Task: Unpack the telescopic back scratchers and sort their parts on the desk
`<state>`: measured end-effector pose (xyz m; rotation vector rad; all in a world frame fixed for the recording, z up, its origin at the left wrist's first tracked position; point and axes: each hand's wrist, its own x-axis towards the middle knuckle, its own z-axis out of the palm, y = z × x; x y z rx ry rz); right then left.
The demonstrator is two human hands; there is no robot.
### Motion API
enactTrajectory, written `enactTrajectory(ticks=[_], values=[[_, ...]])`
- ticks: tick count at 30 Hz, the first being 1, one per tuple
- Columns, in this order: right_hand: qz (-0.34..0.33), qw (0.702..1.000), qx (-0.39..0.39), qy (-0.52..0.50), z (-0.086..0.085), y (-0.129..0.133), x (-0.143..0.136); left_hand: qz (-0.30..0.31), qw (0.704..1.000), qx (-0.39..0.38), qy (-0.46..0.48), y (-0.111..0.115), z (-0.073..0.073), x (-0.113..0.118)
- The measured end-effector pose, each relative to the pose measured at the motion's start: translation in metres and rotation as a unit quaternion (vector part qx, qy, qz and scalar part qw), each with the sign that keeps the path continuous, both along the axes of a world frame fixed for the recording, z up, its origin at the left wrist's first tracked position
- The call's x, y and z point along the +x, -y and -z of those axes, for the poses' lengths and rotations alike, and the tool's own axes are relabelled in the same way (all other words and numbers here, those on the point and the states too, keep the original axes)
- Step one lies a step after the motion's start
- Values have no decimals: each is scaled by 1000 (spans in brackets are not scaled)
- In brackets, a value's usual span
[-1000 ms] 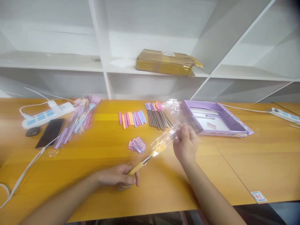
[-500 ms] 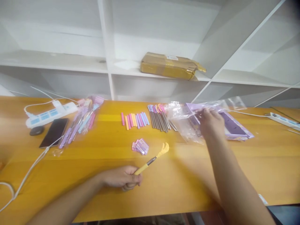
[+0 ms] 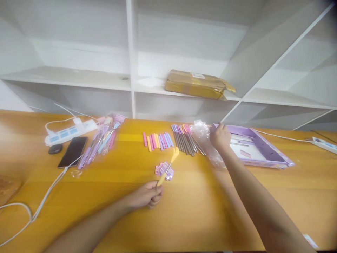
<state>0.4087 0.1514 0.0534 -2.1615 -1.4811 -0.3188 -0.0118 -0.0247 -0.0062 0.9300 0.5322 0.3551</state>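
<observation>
My left hand [image 3: 151, 194] is closed round the yellow handle of a small hand-shaped stick [image 3: 168, 167], its yellow claw end pointing up and away. Beneath the stick's tip lie small pink-purple cards [image 3: 160, 168]. My right hand [image 3: 220, 136] is at the left edge of a purple tray [image 3: 273, 147], beside clear plastic bags [image 3: 201, 131]; its fingers are partly hidden, and what they hold is unclear. Left of the bags lie metal rods with coloured claw ends [image 3: 184, 140] and a row of coloured tubes [image 3: 158, 141].
Bagged coloured sticks [image 3: 101, 138], a black phone [image 3: 73, 151], a dark mouse-like object [image 3: 55, 149] and a white power strip [image 3: 71, 131] lie on the left. A taped cardboard box [image 3: 196, 84] sits on the shelf. Another power strip [image 3: 325, 143] is at the right.
My right hand has moved left, and the plastic it held up over the tray is now down beside the rods, leaving the tray's inside visible. The stick in my left hand points more upright.
</observation>
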Motion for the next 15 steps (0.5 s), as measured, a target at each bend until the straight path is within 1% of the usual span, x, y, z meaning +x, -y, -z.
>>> enactTrajectory(ticks=[1, 2, 3, 4, 5, 6, 7, 8, 9, 10, 11, 12, 13, 15], values=[[-13, 998, 46, -29, 0, 7, -8, -14, 1000, 3, 12, -1, 0, 0], [-36, 990, 102, -93, 0, 17, -19, -29, 999, 9, 25, -1, 0, 1], [-77, 968, 157, -182, 1, 30, -32, -46, 998, 18, 35, -2, -1, 1], [-122, 930, 201, -282, 2, 46, -49, -62, 997, 26, 39, -2, -1, 1], [-182, 892, 194, -365, 4, 64, -68, -76, 996, 36, 38, -2, -2, 1], [-262, 856, 143, -422, 6, 85, -89, -87, 995, 45, 29, -1, -3, 0], [-345, 812, 76, -465, 10, 107, -112, -94, 994, 55, 14, -1, -4, 0], [-427, 754, -15, -500, 15, 128, -135, -97, 993, 72, -7, 0, -6, 0], [-484, 690, -89, -531, 19, 147, -157, -98, 990, 99, -31, 1, -8, 0], [-520, 635, -135, -555, 24, 164, -177, -93, 985, 133, -57, 2, -10, 0], [-537, 603, -161, -568, 29, 177, -193, -85, 979, 168, -79, 3, -12, 0], [-525, 596, -167, -584, 34, 186, -206, -74, 973, 196, -95, 5, -13, 0], [-506, 597, -162, -601, 38, 192, -215, -62, 969, 215, -105, 6, -15, 0], [-477, 607, -144, -620, 43, 196, -222, -41, 967, 224, -117, 8, -15, 0]])
